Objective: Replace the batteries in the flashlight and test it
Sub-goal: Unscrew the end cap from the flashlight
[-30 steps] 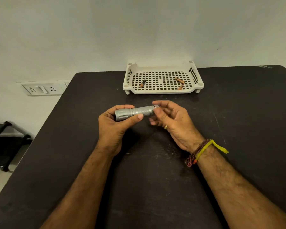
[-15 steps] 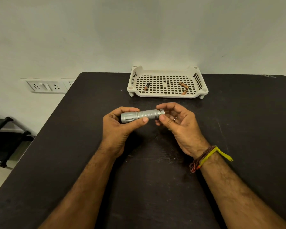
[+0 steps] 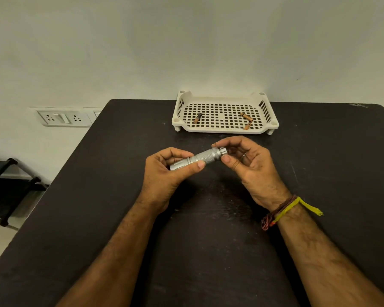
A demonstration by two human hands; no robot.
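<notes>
A silver metal flashlight (image 3: 203, 156) is held level above the black table (image 3: 319, 162), its head end toward the left. My left hand (image 3: 164, 173) grips the head end, thumb along the front. My right hand (image 3: 248, 165) pinches the tail cap (image 3: 222, 151) between thumb and fingers. Behind the hands stands a white perforated tray (image 3: 224, 131) that holds three batteries: one (image 3: 197, 118) at the left and two (image 3: 247, 120) at the right.
The table's left edge runs diagonally, with a wall socket panel (image 3: 63, 117) and a low black stand (image 3: 11, 185) beyond it. The tray sits against the white wall at the table's far edge.
The flashlight's tail end has tilted up slightly. My right fingers have shifted round the tail cap. The view has tipped a little, so the tray appears lower.
</notes>
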